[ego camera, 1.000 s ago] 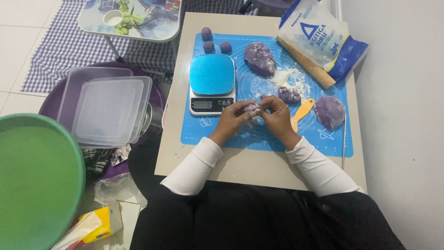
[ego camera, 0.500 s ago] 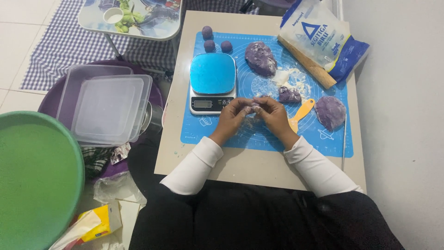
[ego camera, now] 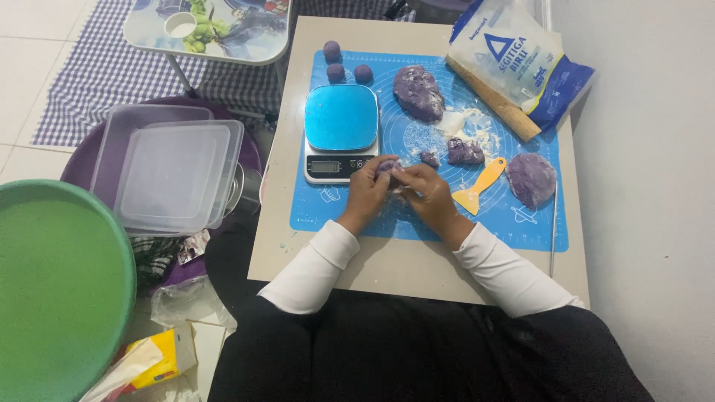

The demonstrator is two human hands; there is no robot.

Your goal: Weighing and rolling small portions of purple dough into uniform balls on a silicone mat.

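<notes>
My left hand [ego camera: 370, 190] and my right hand [ego camera: 424, 192] meet over the blue silicone mat [ego camera: 417, 223], both closed around a small piece of purple dough [ego camera: 386, 167] that peeks out between the fingers. Just left of the hands stands a kitchen scale [ego camera: 341, 130] with a blue top. Three small purple dough balls [ego camera: 342, 63] lie at the mat's far left corner. A large dough lump [ego camera: 418, 91], two small bits [ego camera: 463, 151] and a flattened round of dough [ego camera: 530, 179] lie on the mat. An orange scraper [ego camera: 479, 186] rests right of my right hand.
A flour bag [ego camera: 514, 56] and a wooden rolling pin [ego camera: 495, 104] lie at the table's far right. Left of the low table [ego camera: 417, 275] are stacked clear plastic containers [ego camera: 173, 175], a green basin [ego camera: 56, 290], a small printed table [ego camera: 208, 30] and a checked cloth.
Both hands stay together over the mat, working the small dough piece; they have shifted slightly. Nothing else on the table has moved.
</notes>
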